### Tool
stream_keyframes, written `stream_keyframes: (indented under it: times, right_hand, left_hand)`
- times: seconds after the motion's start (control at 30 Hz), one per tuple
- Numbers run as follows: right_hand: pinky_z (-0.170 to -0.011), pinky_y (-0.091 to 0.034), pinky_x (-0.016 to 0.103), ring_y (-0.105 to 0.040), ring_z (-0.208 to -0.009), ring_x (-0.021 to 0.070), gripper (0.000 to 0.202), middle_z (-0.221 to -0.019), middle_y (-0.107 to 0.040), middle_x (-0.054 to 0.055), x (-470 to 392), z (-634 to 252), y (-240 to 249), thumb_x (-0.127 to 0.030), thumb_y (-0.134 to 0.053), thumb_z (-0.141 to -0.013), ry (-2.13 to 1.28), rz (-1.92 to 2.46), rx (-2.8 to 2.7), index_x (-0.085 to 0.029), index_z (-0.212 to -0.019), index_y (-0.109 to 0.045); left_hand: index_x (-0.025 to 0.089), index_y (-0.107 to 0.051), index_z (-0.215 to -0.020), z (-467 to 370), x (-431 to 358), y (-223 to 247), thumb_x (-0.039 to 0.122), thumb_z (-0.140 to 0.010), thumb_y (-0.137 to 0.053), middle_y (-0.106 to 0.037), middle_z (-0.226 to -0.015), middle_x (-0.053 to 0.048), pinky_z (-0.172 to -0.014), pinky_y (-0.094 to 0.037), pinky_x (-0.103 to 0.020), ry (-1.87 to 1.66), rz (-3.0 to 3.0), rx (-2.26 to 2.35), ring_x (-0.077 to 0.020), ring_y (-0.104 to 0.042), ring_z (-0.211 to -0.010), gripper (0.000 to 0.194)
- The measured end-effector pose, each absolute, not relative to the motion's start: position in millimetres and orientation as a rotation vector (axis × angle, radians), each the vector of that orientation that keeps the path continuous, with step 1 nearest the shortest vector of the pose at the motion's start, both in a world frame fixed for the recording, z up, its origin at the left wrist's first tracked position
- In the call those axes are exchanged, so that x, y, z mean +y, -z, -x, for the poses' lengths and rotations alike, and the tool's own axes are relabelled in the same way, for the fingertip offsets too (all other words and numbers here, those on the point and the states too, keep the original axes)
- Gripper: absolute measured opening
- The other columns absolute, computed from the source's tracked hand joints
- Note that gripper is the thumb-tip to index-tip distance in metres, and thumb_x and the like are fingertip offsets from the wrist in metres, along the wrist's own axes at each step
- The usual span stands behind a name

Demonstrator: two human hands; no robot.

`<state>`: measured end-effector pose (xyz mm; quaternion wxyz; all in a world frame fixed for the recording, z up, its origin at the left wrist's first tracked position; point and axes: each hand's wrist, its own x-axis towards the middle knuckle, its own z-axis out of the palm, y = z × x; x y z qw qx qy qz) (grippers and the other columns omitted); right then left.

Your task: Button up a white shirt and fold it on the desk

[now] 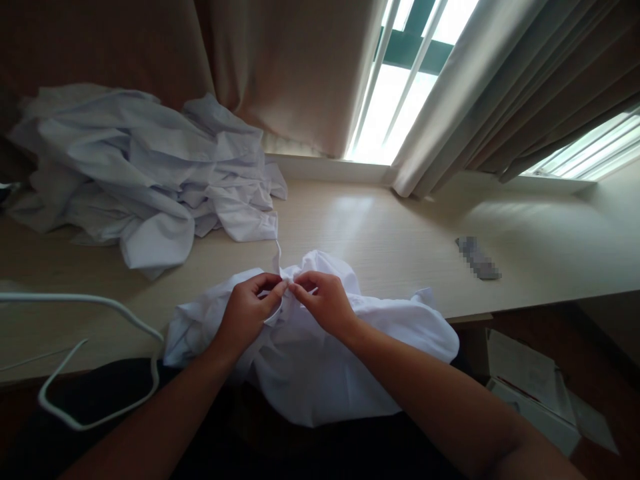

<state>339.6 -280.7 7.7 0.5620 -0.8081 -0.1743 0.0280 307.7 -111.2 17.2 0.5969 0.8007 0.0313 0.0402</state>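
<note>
A white shirt lies bunched over the table's front edge and across my lap. My left hand pinches a narrow part of it, with thumb and fingertips pressed together. Close beside it, my right hand also pinches the cloth, so the fingertips of both hands nearly meet. A thin white strip of the cloth sticks up just behind the fingers. The exact spot gripped is mostly hidden by the fingertips.
A heap of crumpled white garments fills the back left of the pale table. A bent white rod or cable arches at the left. A blurred small item lies right. Curtains hang behind; an open box stands below right.
</note>
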Motion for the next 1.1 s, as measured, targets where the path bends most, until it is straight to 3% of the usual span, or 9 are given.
stream_keyframes:
  times: [0.63, 1.1]
  right_hand:
    - [-0.066, -0.05, 0.026, -0.065, -0.072, 0.0156, 0.02, -0.08, -0.074, 0.003, -275.9, -335.4, -10.1, -0.036, -0.064, -0.088, -0.093, 1.864, -0.426, -0.019, -0.088, -0.074]
    - [-0.066, -0.049, 0.027, -0.065, -0.07, 0.0155, 0.017, -0.077, -0.073, 0.003, -275.5, -334.6, -8.1, -0.031, -0.062, -0.088, -0.092, 1.932, -0.463, -0.019, -0.084, -0.074]
  left_hand:
    - [0.017, -0.065, -0.077, -308.0, -107.5, -17.5, 0.039, -0.083, -0.064, -0.065, -0.077, -0.001, -0.064, -0.04, -0.022, -0.095, -1.808, 0.065, -0.0135, -0.055, -0.071, 0.023]
    - [0.017, -0.068, -0.078, -308.9, -103.5, -15.8, 0.037, -0.082, -0.065, -0.065, -0.076, -0.002, -0.069, -0.043, -0.024, -0.065, -1.821, 0.015, -0.0146, -0.056, -0.073, 0.021]
